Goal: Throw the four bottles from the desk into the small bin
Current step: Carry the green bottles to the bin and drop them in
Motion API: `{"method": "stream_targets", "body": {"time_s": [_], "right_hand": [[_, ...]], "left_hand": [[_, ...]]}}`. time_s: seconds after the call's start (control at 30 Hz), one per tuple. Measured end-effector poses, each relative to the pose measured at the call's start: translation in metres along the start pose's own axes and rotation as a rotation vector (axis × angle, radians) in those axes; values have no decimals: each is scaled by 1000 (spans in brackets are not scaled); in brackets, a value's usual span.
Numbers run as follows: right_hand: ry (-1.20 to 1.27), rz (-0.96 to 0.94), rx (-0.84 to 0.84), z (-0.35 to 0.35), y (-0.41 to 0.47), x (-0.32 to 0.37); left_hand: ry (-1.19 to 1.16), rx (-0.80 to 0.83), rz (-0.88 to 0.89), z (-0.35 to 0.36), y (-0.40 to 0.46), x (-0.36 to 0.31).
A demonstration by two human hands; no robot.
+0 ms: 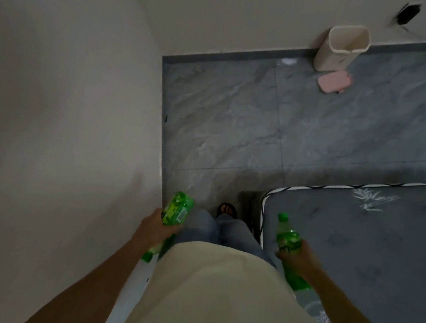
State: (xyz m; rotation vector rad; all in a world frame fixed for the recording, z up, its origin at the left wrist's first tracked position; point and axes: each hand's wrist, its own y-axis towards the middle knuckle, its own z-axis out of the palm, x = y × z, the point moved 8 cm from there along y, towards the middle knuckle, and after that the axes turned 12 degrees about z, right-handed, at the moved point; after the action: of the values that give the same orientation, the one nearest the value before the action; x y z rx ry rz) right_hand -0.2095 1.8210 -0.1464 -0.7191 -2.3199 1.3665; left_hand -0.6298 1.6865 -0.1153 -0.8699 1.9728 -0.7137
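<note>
Head view: grey marble-look tile floor (239,116), pale walls, patterned grey mattress (371,250) at 4 o'clock. Left hand (155,228) at 7 o'clock is wrapped closed around a green bottle (176,209), base pointing forward, cap end down behind the wrist. Right hand (299,259) at 5 o'clock is clamped on a second green bottle (288,240), cap pointing forward. Small cream bin (342,47) stands open at 1 o'clock against the far wall, well apart from both hands. Pink lid (335,81) lies on the floor just beside it.
</note>
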Motion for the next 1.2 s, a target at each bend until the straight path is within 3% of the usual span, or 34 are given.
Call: {"method": "stream_targets", "body": {"time_s": [0.27,0.47,0.77,0.97,1.2], "right_hand": [[61,-114,-40,-77,40,161],[110,-73,-77,-117,60,222],[374,256,-12,-122,50,172],[681,447,-21,-122,44,118],[764,517,-2,-150,72,80]], "left_hand": [[75,50,-163,-43,33,0],[104,121,-149,-87,122,-61],[281,210,171,-125,264,-284],[424,365,385,-68,324,-439],[558,416,478,9,353,-558]]}}
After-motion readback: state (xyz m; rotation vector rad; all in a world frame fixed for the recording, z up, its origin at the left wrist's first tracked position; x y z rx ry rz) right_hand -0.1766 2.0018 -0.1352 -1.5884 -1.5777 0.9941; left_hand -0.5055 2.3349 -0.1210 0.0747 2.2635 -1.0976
